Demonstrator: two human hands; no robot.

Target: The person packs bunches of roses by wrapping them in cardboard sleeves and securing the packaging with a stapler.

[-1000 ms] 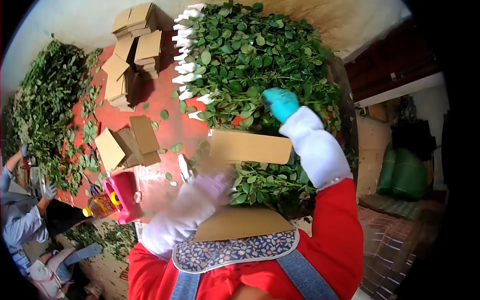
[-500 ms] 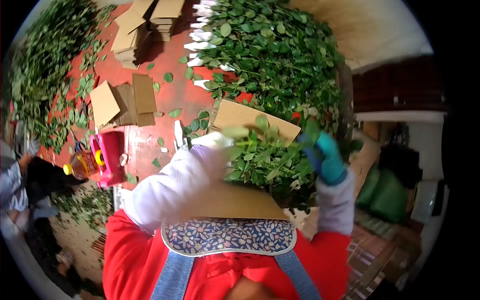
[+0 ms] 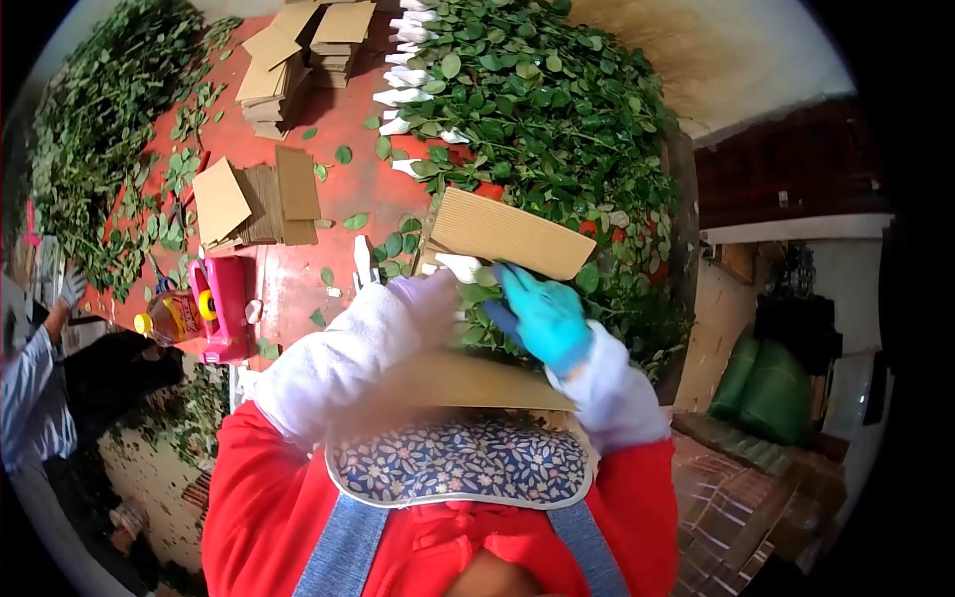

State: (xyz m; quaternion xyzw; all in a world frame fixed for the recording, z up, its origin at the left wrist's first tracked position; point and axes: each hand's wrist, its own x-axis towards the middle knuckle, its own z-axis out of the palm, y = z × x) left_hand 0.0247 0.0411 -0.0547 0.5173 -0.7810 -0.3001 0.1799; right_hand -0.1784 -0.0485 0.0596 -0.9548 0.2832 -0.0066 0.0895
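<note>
My left hand, in a pale purple glove, is smeared by motion, and its fingers cannot be made out. It is beside a white-tipped leafy stem. My right hand, in a teal glove with dark blue fingertips, is just right of that white tip. Its thumb and fingers are apart, with green leaves between and below them. A ridged cardboard piece lies just beyond both hands. Nearer my body is another cardboard sheet, partly hidden by my left sleeve.
A large pile of white-tipped leafy stems covers the far right of the red table. Cardboard stacks, flat cardboard pieces, a pink holder and a yellow-capped bottle are leftward. Another person's gloved hand shows far left.
My right hand has moved left from the leaves on the right to beside the white tip. My left hand stays near the stem end, still blurred.
</note>
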